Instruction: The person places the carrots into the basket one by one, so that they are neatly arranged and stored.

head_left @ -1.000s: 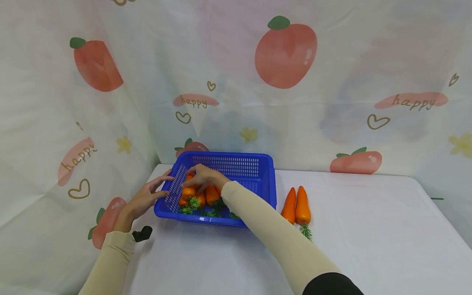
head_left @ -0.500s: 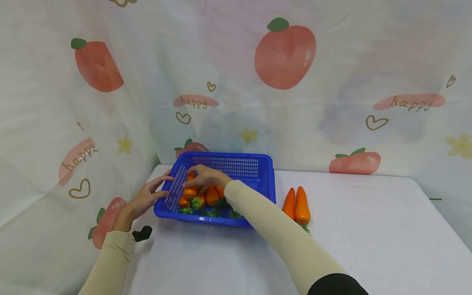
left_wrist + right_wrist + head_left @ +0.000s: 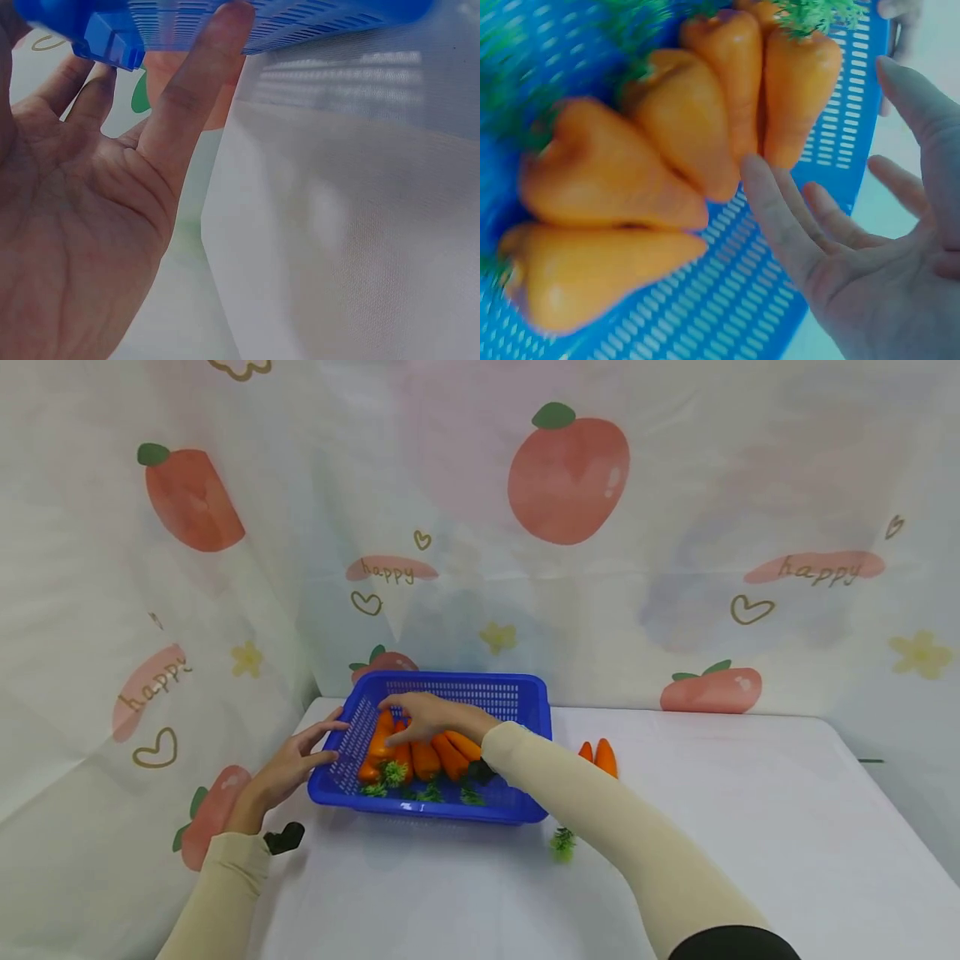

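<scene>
A blue slotted basket point(image 3: 450, 682) stands at the table's back left with several orange carrots point(image 3: 423, 758) lying in it, green tops toward me. My right hand point(image 3: 426, 714) hovers just over the carrots with straight fingers and holds nothing. In the right wrist view the right hand point(image 3: 870, 247) is spread above the carrots point(image 3: 667, 165) and the basket floor point(image 3: 727, 300). My left hand point(image 3: 296, 764) rests flat against the basket's left wall. In the left wrist view, fingers point(image 3: 199, 82) of that hand touch the basket point(image 3: 300, 19).
Two more carrots point(image 3: 597, 753) lie on the white table point(image 3: 750, 843) right of the basket, mostly hidden by my right forearm. A green leafy top point(image 3: 562, 843) shows near the basket's front right corner. A printed curtain closes the back and left.
My right hand has lifted off the carrots and shifted slightly right. The carrots in the basket now lie spread side by side. My left hand stays on the basket wall.
</scene>
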`<action>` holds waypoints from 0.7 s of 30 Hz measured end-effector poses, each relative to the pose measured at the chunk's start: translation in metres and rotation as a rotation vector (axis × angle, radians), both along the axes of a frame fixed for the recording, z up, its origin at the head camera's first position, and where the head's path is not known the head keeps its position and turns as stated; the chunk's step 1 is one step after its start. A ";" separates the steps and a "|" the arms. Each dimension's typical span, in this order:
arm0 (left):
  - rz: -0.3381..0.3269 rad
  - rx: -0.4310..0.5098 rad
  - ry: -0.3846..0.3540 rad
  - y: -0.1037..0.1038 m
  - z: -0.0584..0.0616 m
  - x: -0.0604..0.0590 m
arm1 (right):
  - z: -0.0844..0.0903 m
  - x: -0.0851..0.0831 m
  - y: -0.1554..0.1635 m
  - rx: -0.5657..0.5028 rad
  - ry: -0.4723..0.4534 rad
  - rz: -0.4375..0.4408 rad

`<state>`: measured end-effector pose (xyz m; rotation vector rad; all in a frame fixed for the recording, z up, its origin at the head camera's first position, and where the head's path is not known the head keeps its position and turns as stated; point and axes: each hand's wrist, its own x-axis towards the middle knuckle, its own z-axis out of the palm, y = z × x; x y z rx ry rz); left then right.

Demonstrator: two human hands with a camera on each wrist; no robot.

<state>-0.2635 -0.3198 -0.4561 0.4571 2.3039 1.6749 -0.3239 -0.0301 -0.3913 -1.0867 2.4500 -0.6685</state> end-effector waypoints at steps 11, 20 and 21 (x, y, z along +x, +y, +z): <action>0.009 -0.005 -0.004 0.000 0.001 0.002 | 0.016 0.026 0.053 0.024 0.191 0.028; 0.005 0.000 0.004 -0.001 -0.001 0.002 | 0.020 0.041 0.108 -0.001 0.278 -0.046; 0.003 0.000 0.005 0.000 -0.001 0.002 | 0.021 0.043 0.115 -0.008 0.288 -0.051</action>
